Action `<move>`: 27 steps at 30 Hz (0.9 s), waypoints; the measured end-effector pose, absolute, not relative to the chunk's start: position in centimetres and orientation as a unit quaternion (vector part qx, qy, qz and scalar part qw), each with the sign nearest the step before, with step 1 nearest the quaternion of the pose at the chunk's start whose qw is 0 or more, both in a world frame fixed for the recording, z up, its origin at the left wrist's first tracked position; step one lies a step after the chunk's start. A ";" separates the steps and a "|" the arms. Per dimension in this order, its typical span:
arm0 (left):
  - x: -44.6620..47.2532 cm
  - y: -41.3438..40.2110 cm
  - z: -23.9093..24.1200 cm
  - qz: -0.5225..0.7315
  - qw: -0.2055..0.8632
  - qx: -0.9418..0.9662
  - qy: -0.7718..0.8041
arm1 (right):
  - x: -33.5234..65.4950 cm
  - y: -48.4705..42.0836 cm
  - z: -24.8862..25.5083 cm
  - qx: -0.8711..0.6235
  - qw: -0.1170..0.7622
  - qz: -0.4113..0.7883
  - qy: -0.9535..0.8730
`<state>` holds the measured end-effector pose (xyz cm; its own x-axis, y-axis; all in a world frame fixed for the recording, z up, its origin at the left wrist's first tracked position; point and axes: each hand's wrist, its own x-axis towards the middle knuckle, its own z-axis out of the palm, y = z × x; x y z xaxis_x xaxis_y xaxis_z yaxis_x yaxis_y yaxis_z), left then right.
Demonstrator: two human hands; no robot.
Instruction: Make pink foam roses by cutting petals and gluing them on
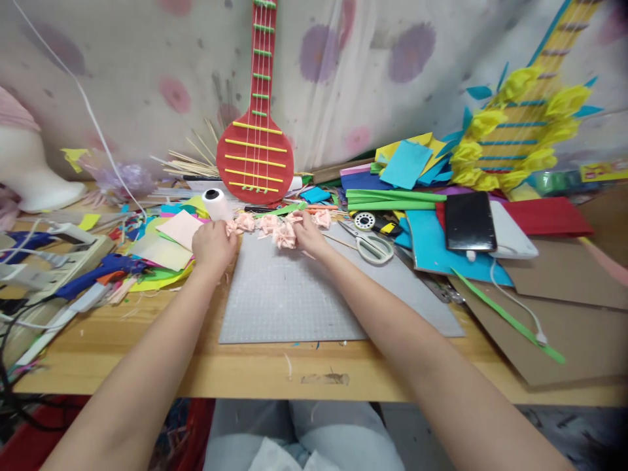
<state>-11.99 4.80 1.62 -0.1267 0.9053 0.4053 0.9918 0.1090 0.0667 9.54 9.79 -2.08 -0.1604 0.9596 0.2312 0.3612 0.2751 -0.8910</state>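
Note:
Several pale pink paper flowers (284, 235) lie in a row along the far edge of the grey cutting mat (279, 294). My left hand (214, 244) is closed at the left end of the row, its curled fingertips on a small pink flower (246, 223). My right hand (309, 236) reaches over the middle of the row and pinches a pink flower; its fingertips are partly hidden among the petals. Just behind my left hand stands a white spool of thread (217, 204). Scissors (371, 247) with pale handles lie right of my right hand.
A red paper-covered lute (255, 160) leans on the curtain; a yellow flower-trimmed instrument (513, 140) stands right. A blue glue gun (101, 273) and power strip (49, 281) lie left. Rightward are a black phone (470, 221), cardboard (554, 340) and coloured sheets (426, 239).

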 end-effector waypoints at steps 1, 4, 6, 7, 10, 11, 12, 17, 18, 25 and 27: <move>-11.9 4.9 1.8 -0.183 0.128 -0.648 -0.729 | 9.6 9.8 -1.7 -0.505 0.408 0.334 -0.683; -11.5 5.0 2.4 -0.257 0.102 -0.639 -0.718 | 9.8 9.5 -0.5 -0.533 0.366 0.268 -0.714; -11.0 5.0 3.0 -0.315 0.080 -0.628 -0.707 | 9.9 9.1 0.1 -0.536 0.356 0.229 -0.730; -10.6 5.0 3.3 -0.347 0.067 -0.624 -0.697 | 10.0 8.7 0.3 -0.531 0.356 0.218 -0.738; -9.1 4.9 3.7 -0.464 -0.011 -0.594 -0.657 | 9.9 7.6 0.5 -0.488 0.360 0.192 -0.772; -8.5 4.8 3.6 -0.505 -0.058 -0.574 -0.642 | 9.8 7.3 0.4 -0.473 0.357 0.182 -0.785; -7.9 4.8 3.2 -0.541 -0.114 -0.551 -0.625 | 9.7 7.1 0.2 -0.462 0.352 0.175 -0.795; -5.4 3.5 -0.3 -0.552 -0.321 -0.485 -0.597 | 9.7 7.6 -1.0 -0.534 0.366 0.197 -0.736; -5.1 3.2 -0.9 -0.530 -0.310 -0.503 -0.607 | 9.8 7.8 -1.2 -0.546 0.371 0.201 -0.724; -4.3 1.8 -2.2 -0.412 -0.126 -0.672 -0.603 | 11.2 8.0 -1.5 -0.544 0.440 0.150 -0.698; -4.4 1.7 -1.5 -0.412 -0.097 -0.677 -0.603 | 11.7 7.5 -1.5 -0.537 0.466 0.132 -0.690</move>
